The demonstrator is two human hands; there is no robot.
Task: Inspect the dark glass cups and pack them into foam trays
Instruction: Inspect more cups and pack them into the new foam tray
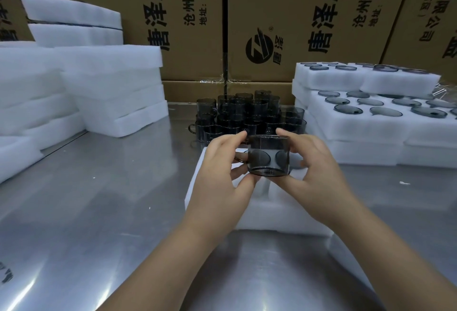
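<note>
I hold one dark glass cup (269, 155) upright above a white foam tray (279, 214) at the table's middle. My left hand (222, 169) pinches its left side, where the handle points, and my right hand (314, 164) pinches its right side. Through the glass, two of the tray's round pockets show. Behind it a cluster of several dark glass cups (247, 117) stands stacked on the metal table (103, 211).
Stacks of foam trays (103, 88) rise at the left. At the right, foam trays filled with dark cups (371, 112) are piled up. Cardboard boxes (284, 21) wall off the back.
</note>
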